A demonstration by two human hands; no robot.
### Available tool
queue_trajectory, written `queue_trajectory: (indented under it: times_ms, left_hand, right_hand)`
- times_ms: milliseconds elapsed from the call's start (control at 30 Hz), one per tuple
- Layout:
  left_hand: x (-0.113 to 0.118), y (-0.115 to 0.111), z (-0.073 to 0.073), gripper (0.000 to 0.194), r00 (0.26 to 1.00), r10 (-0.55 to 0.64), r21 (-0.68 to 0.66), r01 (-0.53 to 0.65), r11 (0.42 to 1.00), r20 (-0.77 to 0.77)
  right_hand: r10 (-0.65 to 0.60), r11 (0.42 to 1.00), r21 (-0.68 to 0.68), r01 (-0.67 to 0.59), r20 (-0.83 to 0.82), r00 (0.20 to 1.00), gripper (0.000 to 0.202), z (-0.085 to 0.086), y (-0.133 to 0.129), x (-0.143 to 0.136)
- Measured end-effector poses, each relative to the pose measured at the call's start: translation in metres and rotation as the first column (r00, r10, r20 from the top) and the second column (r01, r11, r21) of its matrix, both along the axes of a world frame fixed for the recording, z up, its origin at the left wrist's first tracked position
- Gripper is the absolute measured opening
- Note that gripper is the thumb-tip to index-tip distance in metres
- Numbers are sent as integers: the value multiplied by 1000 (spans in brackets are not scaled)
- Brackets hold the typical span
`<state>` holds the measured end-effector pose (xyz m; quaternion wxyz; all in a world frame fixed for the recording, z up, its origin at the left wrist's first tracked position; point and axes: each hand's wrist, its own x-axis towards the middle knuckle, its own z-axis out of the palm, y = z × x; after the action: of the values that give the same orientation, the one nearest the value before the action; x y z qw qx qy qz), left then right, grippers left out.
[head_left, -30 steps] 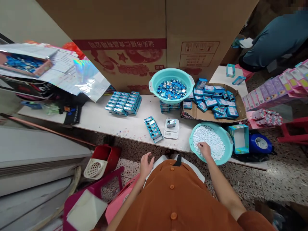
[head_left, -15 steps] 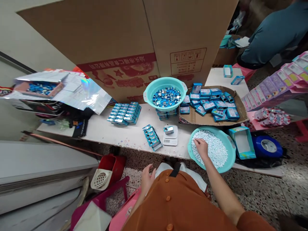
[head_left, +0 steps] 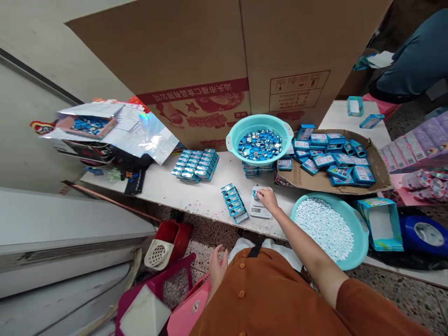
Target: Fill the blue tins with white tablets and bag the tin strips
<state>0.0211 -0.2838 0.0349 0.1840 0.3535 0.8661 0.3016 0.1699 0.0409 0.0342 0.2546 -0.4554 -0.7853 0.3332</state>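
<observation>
Right hand (head_left: 268, 199) is over the scale (head_left: 262, 213), fingertips pinched together at the top of the small box (head_left: 255, 194). Can't tell if they grip the box or something tiny at it. Small box sits on the scale's pan, toward its rear left corner. Left hand (head_left: 217, 265) is off the bench (head_left: 168, 190), short of the front edge and next to the shirt; fingers loosely bent, nothing visible in them.

Clearances: bare strip between scale and front edge. Row of blue boxes (head_left: 234, 203) just left of the scale, set askew, near end right at the front edge, narrow gap to the scale. Basin of white pellets (head_left: 364, 242) takes the front edge to the right, near rim reaching past it in this view; right forearm crosses its left side. Back edge blocked by the big carton (head_left: 196, 46), with the basin of blue caps (head_left: 259, 162) and cardboard tray (head_left: 297, 178) in front of it. Most free room: front edge left of the row, up to the block of boxes (head_left: 195, 165) near the back edge.
</observation>
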Motion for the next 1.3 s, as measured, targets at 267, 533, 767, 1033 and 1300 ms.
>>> queue_trajectory:
  times_ms: [267,533,767,1033,1300]
  left_hand:
    - [-24,11,4,32,999,-31,-37,32,999,20]
    - [-42,40,7,30,986,-161,-60,164,985,37]
    - [-52,55,2,29,967,-247,-68,250,966,58]
    - [-59,61,1,30,961,-267,-79,272,959,67]
    - [-61,47,7,31,976,-198,-82,205,975,88]
  right_hand:
    - [-160,982,-97,163,39,986,28,-1,3,15]
    - [-574,813,-76,577,52,817,39,-5,-30,131]
    - [-610,778,39,627,285,740,36,-20,-87,203]
    - [-633,774,143,617,193,749,30,-15,-86,171]
    - [-386,921,-28,389,89,918,32,-15,-61,87]
